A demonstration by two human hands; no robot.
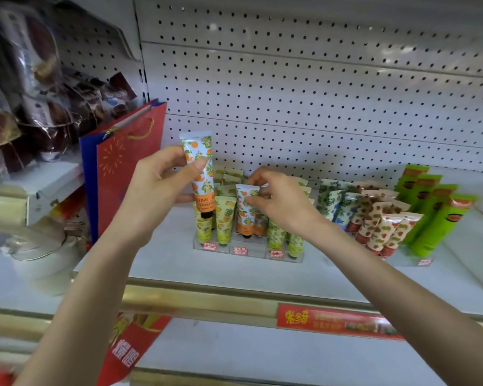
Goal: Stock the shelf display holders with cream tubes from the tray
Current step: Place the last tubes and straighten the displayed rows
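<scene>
Two hands, each holding an orange cream tube.
The left hand (156,188) grips the first tube (204,188) upright, above the clear holder (257,252) on the shelf (179,263). The right hand (279,199), just beside it, pinches the top of the second tube (244,215), which stands in the holder's middle row.

Left hand (156,188) raised, gripping an orange-print tube (198,147); right hand (282,201) lower, pinching a second tube (244,217)
</scene>
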